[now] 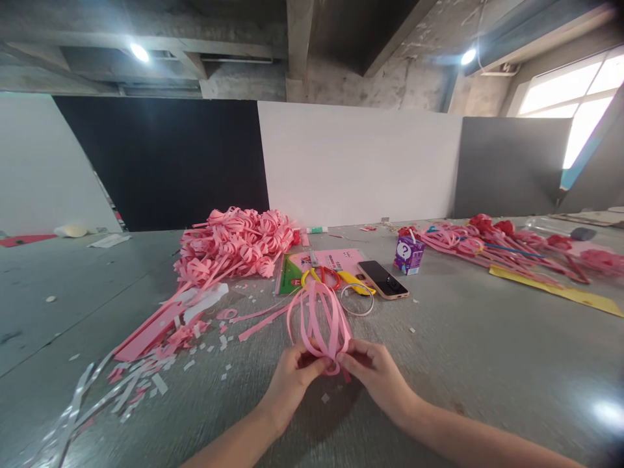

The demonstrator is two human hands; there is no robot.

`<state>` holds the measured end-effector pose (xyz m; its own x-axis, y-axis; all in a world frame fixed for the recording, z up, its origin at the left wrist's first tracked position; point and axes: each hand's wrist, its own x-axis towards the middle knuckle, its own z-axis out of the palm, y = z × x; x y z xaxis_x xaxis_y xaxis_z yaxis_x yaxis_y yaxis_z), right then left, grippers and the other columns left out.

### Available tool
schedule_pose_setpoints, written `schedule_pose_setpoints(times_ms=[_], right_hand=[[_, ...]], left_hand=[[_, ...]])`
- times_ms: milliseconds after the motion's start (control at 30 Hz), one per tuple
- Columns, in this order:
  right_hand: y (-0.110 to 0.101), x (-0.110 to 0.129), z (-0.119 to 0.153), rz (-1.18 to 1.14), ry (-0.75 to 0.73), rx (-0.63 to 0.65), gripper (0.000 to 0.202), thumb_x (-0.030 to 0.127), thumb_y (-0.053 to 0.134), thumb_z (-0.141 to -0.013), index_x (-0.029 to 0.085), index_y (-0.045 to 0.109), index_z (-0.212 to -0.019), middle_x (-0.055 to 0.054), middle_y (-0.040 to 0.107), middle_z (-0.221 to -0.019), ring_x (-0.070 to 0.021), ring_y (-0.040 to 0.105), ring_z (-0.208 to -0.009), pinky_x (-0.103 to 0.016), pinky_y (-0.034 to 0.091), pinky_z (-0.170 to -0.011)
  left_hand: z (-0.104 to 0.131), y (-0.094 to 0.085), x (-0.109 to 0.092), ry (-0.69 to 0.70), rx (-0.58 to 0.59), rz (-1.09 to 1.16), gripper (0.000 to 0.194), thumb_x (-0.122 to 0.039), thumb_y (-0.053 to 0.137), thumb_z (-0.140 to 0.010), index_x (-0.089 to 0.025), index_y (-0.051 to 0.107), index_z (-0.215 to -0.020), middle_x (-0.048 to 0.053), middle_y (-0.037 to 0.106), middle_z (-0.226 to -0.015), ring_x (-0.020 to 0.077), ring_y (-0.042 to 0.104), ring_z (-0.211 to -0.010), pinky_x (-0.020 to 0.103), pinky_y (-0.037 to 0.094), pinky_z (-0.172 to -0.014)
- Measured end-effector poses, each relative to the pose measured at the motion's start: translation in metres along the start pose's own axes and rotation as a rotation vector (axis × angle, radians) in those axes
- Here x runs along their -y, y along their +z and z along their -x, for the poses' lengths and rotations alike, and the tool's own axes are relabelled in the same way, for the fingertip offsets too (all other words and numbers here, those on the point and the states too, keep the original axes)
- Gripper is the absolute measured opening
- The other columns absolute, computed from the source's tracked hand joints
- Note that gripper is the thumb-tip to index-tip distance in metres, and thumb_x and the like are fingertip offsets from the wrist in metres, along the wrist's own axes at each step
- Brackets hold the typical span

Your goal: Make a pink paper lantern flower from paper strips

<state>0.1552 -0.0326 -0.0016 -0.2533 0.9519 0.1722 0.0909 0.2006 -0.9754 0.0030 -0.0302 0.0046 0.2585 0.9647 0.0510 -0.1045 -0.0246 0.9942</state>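
Both of my hands pinch the near end of a bundle of looped pink paper strips (333, 315), low over the grey table. My left hand (297, 374) grips it from the left, thumb and fingertips pressed together. From the right, my right hand (377, 374) pinches the same end, close to the left thumb. The strips bow outward into a cage-like shape. Just beyond lie scissors with red and yellow handles (330, 278), a yellow-handled tool (357, 284) and a silvery ring (357, 313). Two loose pink strips (263, 325) trail to the left.
A big heap of pink paper flowers (234, 250) sits back left, with paper scraps (160, 383) nearer. A phone (383, 279), a purple drink carton (408, 253) and a pink-green booklet (291, 276) lie beyond my hands. More strips and red flowers (487, 237) are at right, by a yellow strip (556, 290).
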Motion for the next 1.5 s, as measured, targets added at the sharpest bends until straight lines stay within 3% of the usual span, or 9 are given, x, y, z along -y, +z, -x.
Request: schedule_pose_setpoints(times_ms=[267, 467, 733, 1500], right_hand=[[0.0013, -0.0017, 0.0030, -0.046, 0.016, -0.034, 0.028, 0.040, 0.051, -0.076, 0.013, 0.058, -0.069, -0.001, 0.055, -0.063, -0.0104, 0.047, -0.058, -0.020, 0.036, -0.053], [0.0010, -0.0033, 0.0024, -0.052, 0.037, -0.043, 0.030, 0.042, 0.051, -0.075, 0.013, 0.056, -0.069, 0.001, 0.051, -0.061, -0.0090, 0.043, -0.054, -0.019, 0.034, -0.050], [0.0012, -0.0026, 0.0036, -0.022, 0.008, 0.004, 0.030, 0.041, 0.051, -0.076, 0.013, 0.055, -0.066, 0.002, 0.046, -0.057, -0.0088, 0.039, -0.055, -0.020, 0.030, -0.051], [0.0021, -0.0046, 0.0020, -0.045, 0.040, 0.001, 0.027, 0.038, 0.052, -0.073, 0.014, 0.056, -0.063, 0.002, 0.051, -0.057, -0.0085, 0.044, -0.053, -0.020, 0.033, -0.051]], left_hand=[[0.0030, 0.0014, -0.0070, -0.008, 0.062, 0.011, 0.005, -0.019, 0.061, -0.068, -0.015, 0.064, -0.071, -0.001, 0.061, -0.069, 0.0139, 0.055, -0.069, 0.023, 0.042, -0.068], [0.0034, 0.0004, -0.0057, 0.007, 0.121, 0.102, 0.009, -0.019, 0.061, -0.069, -0.016, 0.065, -0.076, 0.001, 0.063, -0.075, 0.0151, 0.054, -0.075, 0.026, 0.042, -0.074], [0.0015, 0.0005, -0.0009, -0.032, -0.030, -0.078, 0.013, -0.025, 0.063, -0.068, -0.014, 0.062, -0.061, -0.002, 0.057, -0.057, 0.0112, 0.050, -0.059, 0.020, 0.038, -0.058], [0.0032, 0.0025, -0.0042, 0.061, 0.047, -0.023, 0.005, -0.020, 0.065, -0.063, -0.015, 0.067, -0.063, -0.001, 0.055, -0.065, 0.0109, 0.049, -0.062, 0.019, 0.040, -0.058]])
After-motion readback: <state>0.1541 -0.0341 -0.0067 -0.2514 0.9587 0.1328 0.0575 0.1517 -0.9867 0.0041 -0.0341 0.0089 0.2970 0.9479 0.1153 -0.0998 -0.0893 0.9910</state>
